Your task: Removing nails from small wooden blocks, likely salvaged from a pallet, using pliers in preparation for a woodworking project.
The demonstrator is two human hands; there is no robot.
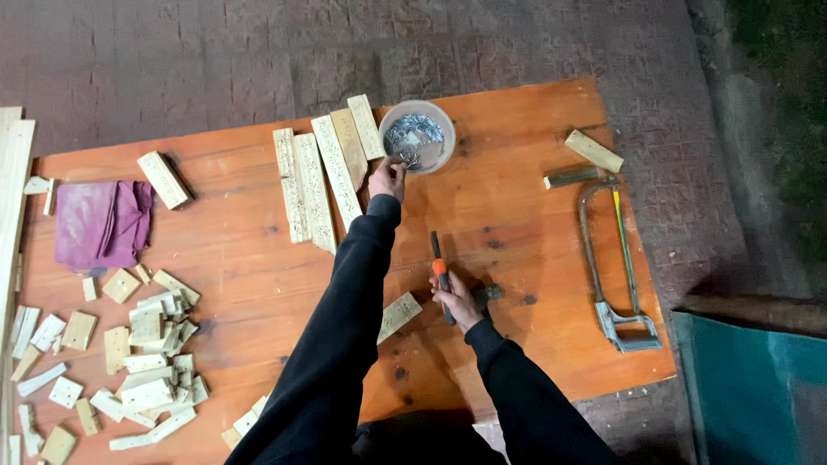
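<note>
Orange tabletop (534, 138): left fingers (389, 175) pinching indistinct nails (412, 136), right fingers (450, 297) clenching tool (440, 274).

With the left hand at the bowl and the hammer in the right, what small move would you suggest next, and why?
Probably lift the left hand out with a nail: its fingers are at the rim of the bowl of nails, while the right hand holds the hammer beside a wood block.

a purple cloth (99, 222) lies at the left of the orange counter (534, 215), small wood offcuts (146, 362) heaped below it, and a hacksaw (613, 267) rests at the right, a wood block (593, 151) above it.
</note>
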